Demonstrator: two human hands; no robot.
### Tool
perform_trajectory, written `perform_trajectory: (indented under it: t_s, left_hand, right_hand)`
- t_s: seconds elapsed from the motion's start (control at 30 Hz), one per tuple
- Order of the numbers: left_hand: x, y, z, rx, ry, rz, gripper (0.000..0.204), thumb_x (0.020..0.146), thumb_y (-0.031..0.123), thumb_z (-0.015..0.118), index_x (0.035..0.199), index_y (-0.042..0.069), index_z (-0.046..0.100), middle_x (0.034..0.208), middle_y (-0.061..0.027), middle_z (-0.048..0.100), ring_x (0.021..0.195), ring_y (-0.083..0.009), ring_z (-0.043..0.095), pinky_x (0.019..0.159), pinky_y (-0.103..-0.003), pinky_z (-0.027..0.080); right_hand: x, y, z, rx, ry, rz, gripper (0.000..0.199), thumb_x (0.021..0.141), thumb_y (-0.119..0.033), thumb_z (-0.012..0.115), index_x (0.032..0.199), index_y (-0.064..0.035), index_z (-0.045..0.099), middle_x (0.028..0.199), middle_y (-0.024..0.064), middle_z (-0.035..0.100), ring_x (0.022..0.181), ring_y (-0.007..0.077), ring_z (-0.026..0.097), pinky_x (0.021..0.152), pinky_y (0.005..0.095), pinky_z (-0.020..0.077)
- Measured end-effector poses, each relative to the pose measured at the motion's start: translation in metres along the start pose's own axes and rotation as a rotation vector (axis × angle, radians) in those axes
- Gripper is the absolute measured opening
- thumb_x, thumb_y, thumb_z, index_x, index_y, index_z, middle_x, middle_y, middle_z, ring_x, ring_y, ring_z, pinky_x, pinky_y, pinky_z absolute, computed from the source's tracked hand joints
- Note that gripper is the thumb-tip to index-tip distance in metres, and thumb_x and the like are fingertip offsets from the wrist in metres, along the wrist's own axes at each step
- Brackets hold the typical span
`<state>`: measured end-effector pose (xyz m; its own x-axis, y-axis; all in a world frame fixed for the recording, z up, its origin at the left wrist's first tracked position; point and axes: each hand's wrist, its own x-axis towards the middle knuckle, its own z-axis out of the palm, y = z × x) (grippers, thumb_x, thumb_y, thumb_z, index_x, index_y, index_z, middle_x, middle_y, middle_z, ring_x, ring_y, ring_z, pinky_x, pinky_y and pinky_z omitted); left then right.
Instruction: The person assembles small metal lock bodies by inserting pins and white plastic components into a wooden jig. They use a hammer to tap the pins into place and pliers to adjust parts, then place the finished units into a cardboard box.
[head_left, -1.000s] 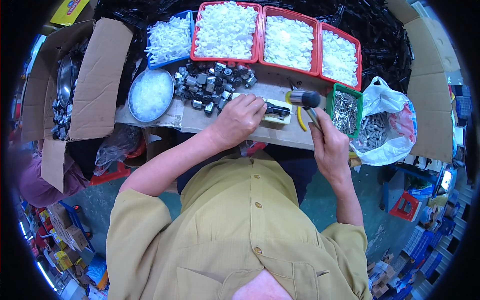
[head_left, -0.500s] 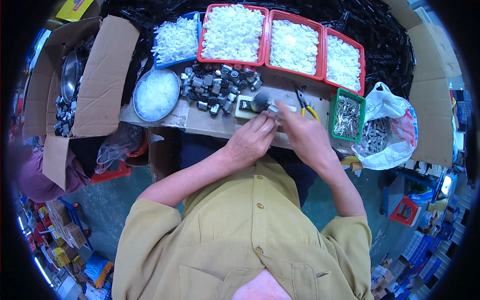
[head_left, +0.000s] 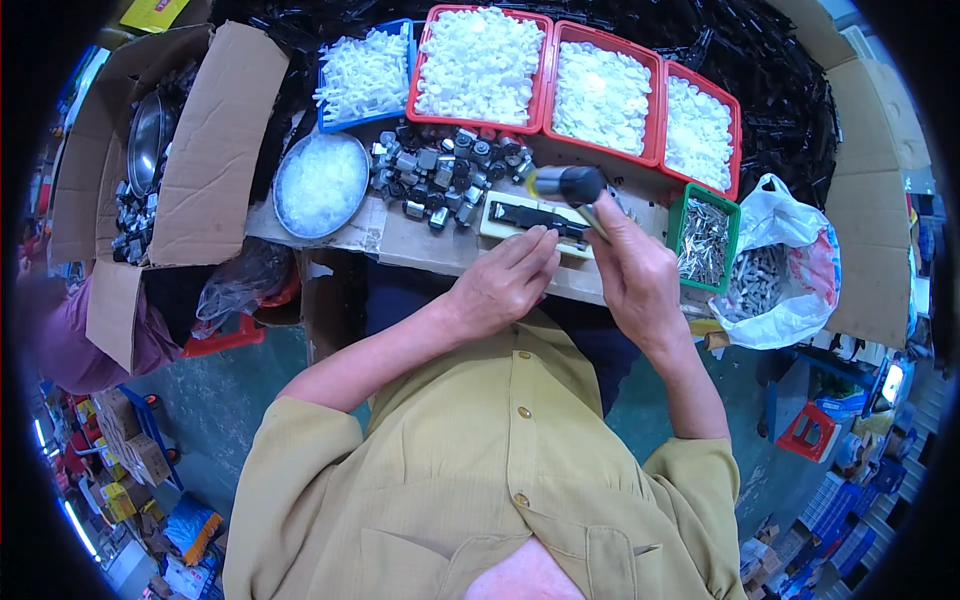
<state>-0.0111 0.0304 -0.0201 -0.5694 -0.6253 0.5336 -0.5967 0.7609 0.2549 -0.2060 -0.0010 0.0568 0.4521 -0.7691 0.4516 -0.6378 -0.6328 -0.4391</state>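
Note:
My right hand (head_left: 633, 275) grips a small hammer (head_left: 570, 186) with a black head, raised just above a pale block (head_left: 522, 215) that carries a long black part. My left hand (head_left: 505, 285) rests at the near edge of that block, its fingertips touching the black part and steadying it. A heap of small grey metal pieces (head_left: 445, 170) lies just behind the block on the cardboard-covered bench (head_left: 400, 238).
Three red trays (head_left: 600, 95) and a blue tray (head_left: 362, 72) of white plastic parts line the back. A round metal dish (head_left: 320, 185) sits left, a green bin of metal pins (head_left: 705, 240) and a white bag (head_left: 785, 265) right. Open cardboard boxes (head_left: 215, 140) flank the bench.
My right hand has swung the hammer from the right side to above the block. My left hand has stayed on the black part, shifting slightly.

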Motion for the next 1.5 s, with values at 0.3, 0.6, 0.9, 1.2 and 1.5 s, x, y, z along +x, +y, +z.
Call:
perform_trajectory:
  t_s: [0.3,0.6,0.9,1.2,1.5]
  left_hand:
    - [0.002,-0.011,-0.017,0.008,0.039,-0.041,0.031,0.079,0.002,0.065,0.108,-0.008,0.068,0.116,-0.0207,0.066,0.115,-0.0363,0.064,0.096,-0.043,0.054]
    - [0.009,-0.018,0.007,0.062,0.002,0.0,0.028,0.084,0.002,0.067,0.109,-0.012,0.066,0.119,-0.0227,0.064,0.117,-0.0374,0.062,0.097,-0.043,0.053]
    - [0.012,-0.017,0.007,0.065,0.0,0.0,0.028,0.084,0.003,0.07,0.108,-0.011,0.066,0.115,-0.022,0.064,0.115,-0.0372,0.063,0.095,-0.043,0.053]
    - [0.034,-0.021,-0.006,0.078,-0.071,-0.135,0.046,0.081,0.005,0.073,0.125,-0.005,0.06,0.113,-0.019,0.064,0.109,-0.0358,0.062,0.09,-0.043,0.052]
    - [0.059,-0.026,-0.043,-0.628,0.085,-0.509,0.063,0.082,-0.008,0.07,0.142,0.002,0.051,0.114,-0.0094,0.057,0.1,-0.0173,0.063,0.087,-0.029,0.052]
  right_hand:
    - [-0.015,0.01,-0.03,0.114,0.009,0.226,0.044,0.091,-0.001,0.067,0.134,-0.0027,0.059,0.107,0.0232,0.071,0.088,0.037,0.073,0.073,0.0409,0.0575]
    - [-0.064,0.026,-0.026,-0.112,-0.155,0.342,0.037,0.091,-0.002,0.067,0.127,0.0004,0.061,0.098,0.023,0.071,0.082,0.0364,0.072,0.068,0.0424,0.0553]
    - [-0.074,0.033,-0.027,-0.099,-0.203,0.386,0.038,0.092,-0.008,0.064,0.13,-0.0054,0.058,0.093,0.0242,0.069,0.082,0.0407,0.069,0.067,0.0472,0.0532]
    - [0.006,0.137,-0.071,-0.207,0.057,0.387,0.019,0.093,-0.01,0.064,0.106,0.0046,0.065,0.09,0.0177,0.056,0.08,0.0332,0.06,0.069,0.0406,0.0455]
    - [0.019,0.168,-0.066,-0.416,0.135,0.267,0.023,0.09,-0.009,0.067,0.109,0.0036,0.064,0.098,0.0189,0.058,0.091,0.0346,0.062,0.08,0.0438,0.0489]
